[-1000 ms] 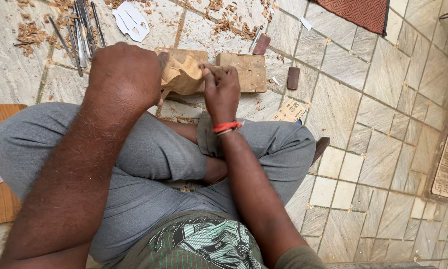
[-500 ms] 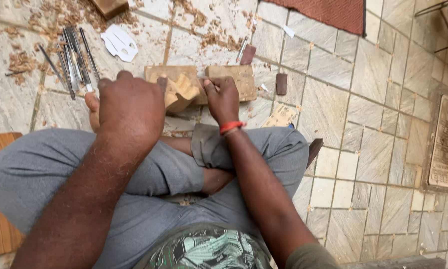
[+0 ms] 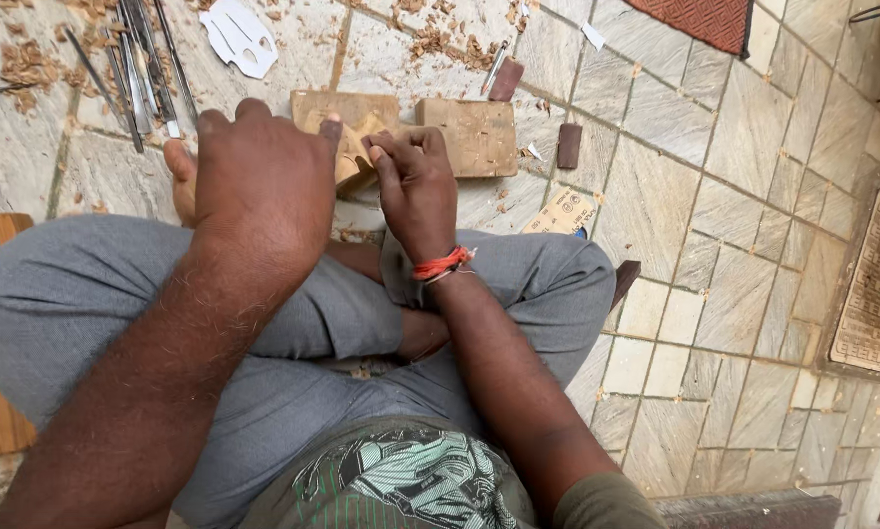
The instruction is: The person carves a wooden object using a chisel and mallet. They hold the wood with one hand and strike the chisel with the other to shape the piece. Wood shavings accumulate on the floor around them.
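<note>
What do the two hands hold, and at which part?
Both hands, left and right, grip the small pale carved wooden piece by its opposite sides, above the tan wooden block.

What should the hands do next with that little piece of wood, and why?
Probably keep the left hand steadying the small wood piece on the wooden block while the right hand makes another small pass at its edge, since both hands already meet there.

1. Printed cardboard piece: tan, roughly square, flat on the stone floor just beyond the right knee, dark print on its face
2. Carved plaque: tan, rectangular, raised lettering within a border, at the right edge of the floor
</note>
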